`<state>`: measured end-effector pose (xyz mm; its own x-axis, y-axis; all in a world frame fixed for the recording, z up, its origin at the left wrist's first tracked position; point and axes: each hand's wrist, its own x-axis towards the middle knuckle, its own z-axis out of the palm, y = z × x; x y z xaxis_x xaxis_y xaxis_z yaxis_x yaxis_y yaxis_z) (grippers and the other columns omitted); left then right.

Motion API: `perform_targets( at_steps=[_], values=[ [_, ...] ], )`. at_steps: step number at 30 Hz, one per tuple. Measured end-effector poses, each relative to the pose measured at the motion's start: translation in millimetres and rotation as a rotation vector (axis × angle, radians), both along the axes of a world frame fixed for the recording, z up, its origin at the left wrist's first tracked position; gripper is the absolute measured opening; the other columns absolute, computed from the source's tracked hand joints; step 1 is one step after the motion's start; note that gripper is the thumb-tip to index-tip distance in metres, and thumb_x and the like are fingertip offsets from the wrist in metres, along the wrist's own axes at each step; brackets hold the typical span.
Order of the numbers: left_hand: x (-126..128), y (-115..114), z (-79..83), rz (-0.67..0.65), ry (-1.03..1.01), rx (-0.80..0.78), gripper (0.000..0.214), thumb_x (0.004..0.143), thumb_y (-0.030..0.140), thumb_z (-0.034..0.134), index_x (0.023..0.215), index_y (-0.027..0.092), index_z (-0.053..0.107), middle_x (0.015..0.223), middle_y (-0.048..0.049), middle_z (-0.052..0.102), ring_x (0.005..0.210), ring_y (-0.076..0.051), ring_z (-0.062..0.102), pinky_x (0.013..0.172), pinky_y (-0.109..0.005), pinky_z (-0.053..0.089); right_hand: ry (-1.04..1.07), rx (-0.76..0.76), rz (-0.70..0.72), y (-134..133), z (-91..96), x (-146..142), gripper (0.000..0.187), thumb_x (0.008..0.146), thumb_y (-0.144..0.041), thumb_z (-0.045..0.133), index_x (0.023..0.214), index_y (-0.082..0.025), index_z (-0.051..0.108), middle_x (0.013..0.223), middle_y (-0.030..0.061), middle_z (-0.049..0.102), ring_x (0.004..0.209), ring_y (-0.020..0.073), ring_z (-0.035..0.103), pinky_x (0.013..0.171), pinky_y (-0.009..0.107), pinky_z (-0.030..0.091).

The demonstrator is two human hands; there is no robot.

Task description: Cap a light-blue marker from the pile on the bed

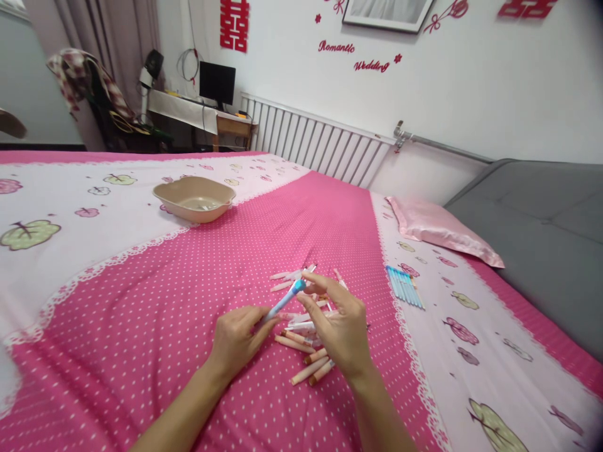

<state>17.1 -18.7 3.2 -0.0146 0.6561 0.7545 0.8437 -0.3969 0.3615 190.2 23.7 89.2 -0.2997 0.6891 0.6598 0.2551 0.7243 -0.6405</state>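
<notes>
My left hand (239,334) is closed around the lower end of a light blue marker (281,306), which tilts up to the right. At its upper end sits a brighter blue cap, with the thumb and fingers of my right hand (340,320) closed about it. Under and behind my right hand lies a loose pile of markers (308,371) in peach, brown, pink and white, partly hidden by the hand. To the right, several light blue markers (405,287) lie side by side in a neat row on the bedspread.
A beige plastic basin (194,199) with small items inside stands on the bed at the back left. The pink dotted bedspread (155,301) has some folds. A pink pillow (440,229) lies by the grey headboard (537,220). Behind are a white radiator (320,141) and a desk with a monitor (217,83).
</notes>
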Motion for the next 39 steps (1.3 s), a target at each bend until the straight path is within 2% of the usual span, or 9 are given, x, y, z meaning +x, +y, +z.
perform_targets(
  at_steps=[3, 6, 9, 13, 20, 25, 31, 35, 39],
  values=[
    [0, 0, 0.5, -0.010, -0.012, -0.009, 0.012, 0.082, 0.030, 0.060, 0.082, 0.019, 0.064, 0.058, 0.0048, 0.060, 0.050, -0.007, 0.051, 0.052, -0.019, 0.037, 0.016, -0.064, -0.034, 0, 0.3, 0, 0.035, 0.080, -0.015, 0.062, 0.113, -0.025, 0.059, 0.097, 0.0012, 0.067, 0.082, 0.0128, 0.063, 0.076, 0.027, 0.051],
    [0, 0, -0.2, -0.018, -0.021, -0.029, 0.012, 0.083, 0.028, 0.058, 0.082, 0.018, 0.064, 0.059, 0.0035, 0.061, 0.051, -0.008, 0.052, 0.053, -0.020, 0.038, -0.043, -0.221, -0.012, 1, -0.6, -2, 0.032, 0.079, -0.016, 0.060, 0.110, -0.023, 0.060, 0.095, 0.0023, 0.067, 0.080, 0.0144, 0.063, 0.073, 0.028, 0.051],
    [-1, 0, 0.0, -0.007, -0.043, -0.022, 0.015, 0.085, 0.027, 0.054, 0.082, 0.017, 0.065, 0.061, 0.0018, 0.061, 0.053, -0.009, 0.054, 0.055, -0.021, 0.040, -0.171, -0.377, 0.075, 1, -7.4, -7, 0.026, 0.076, -0.015, 0.059, 0.101, -0.020, 0.062, 0.093, 0.0034, 0.067, 0.079, 0.0159, 0.063, 0.073, 0.030, 0.051],
    [-1, -1, 2.0, 0.048, -0.094, 0.028, 0.016, 0.087, 0.026, 0.051, 0.087, 0.017, 0.064, 0.066, 0.0008, 0.064, 0.057, -0.010, 0.057, 0.054, -0.021, 0.042, -0.256, -0.541, 0.190, -1, -28.3, -21, 0.021, 0.074, -0.014, 0.057, 0.093, -0.019, 0.063, 0.090, 0.0033, 0.067, 0.078, 0.0168, 0.064, 0.072, 0.031, 0.051],
    [-2, -4, 3.6, 0.077, -0.132, 0.039, 0.016, 0.087, 0.024, 0.049, 0.090, 0.018, 0.064, 0.084, -0.0021, 0.068, 0.073, -0.013, 0.063, 0.064, -0.022, 0.047, -0.085, -0.840, 0.454, 0, -59.1, -40, 0.025, 0.067, -0.010, 0.055, 0.090, -0.017, 0.062, 0.085, 0.0028, 0.068, 0.082, 0.0183, 0.065, 0.073, 0.030, 0.051],
    [-2, -3, 5.7, 0.086, -0.152, 0.036, 0.019, 0.087, 0.027, 0.047, 0.086, 0.018, 0.064, 0.081, -0.0019, 0.067, 0.071, -0.012, 0.063, 0.064, -0.021, 0.047, 0.000, -0.892, 0.454, 0, -61.9, -44, 0.019, 0.064, -0.015, 0.059, 0.083, -0.016, 0.062, 0.077, 0.0010, 0.066, 0.075, 0.0163, 0.063, 0.071, 0.028, 0.049],
    [-3, -1, 6.3, 0.066, -0.140, 0.015, 0.019, 0.087, 0.029, 0.047, 0.089, 0.018, 0.063, 0.078, -0.0020, 0.067, 0.067, -0.012, 0.061, 0.061, -0.021, 0.046, 0.051, -0.840, 0.399, -1, -57.6, -46, 0.011, 0.066, -0.021, 0.063, 0.076, -0.017, 0.063, 0.069, -0.0009, 0.063, 0.066, 0.0137, 0.060, 0.065, 0.026, 0.048],
    [-5, 0, 6.6, 0.059, -0.121, -0.003, 0.024, 0.087, 0.035, 0.048, 0.098, 0.018, 0.062, 0.075, -0.0007, 0.065, 0.061, -0.011, 0.059, 0.056, -0.020, 0.045, 0.080, -0.839, 0.346, 2, -46.8, -41, 0.022, 0.067, -0.036, 0.070, 0.075, -0.018, 0.062, 0.067, -0.0017, 0.060, 0.063, 0.0128, 0.058, 0.058, 0.023, 0.048],
    [-7, 2, 6.2, 0.110, -0.102, -0.065, 0.030, 0.088, 0.038, 0.044, 0.105, 0.020, 0.062, 0.091, -0.0022, 0.067, 0.062, -0.010, 0.061, 0.056, -0.020, 0.046, 0.145, -0.874, 0.247, 12, -37.0, -31, 0.026, 0.066, -0.039, 0.069, 0.081, -0.019, 0.061, 0.072, -0.0022, 0.060, 0.066, 0.0135, 0.059, 0.053, 0.022, 0.048]
  ],
)
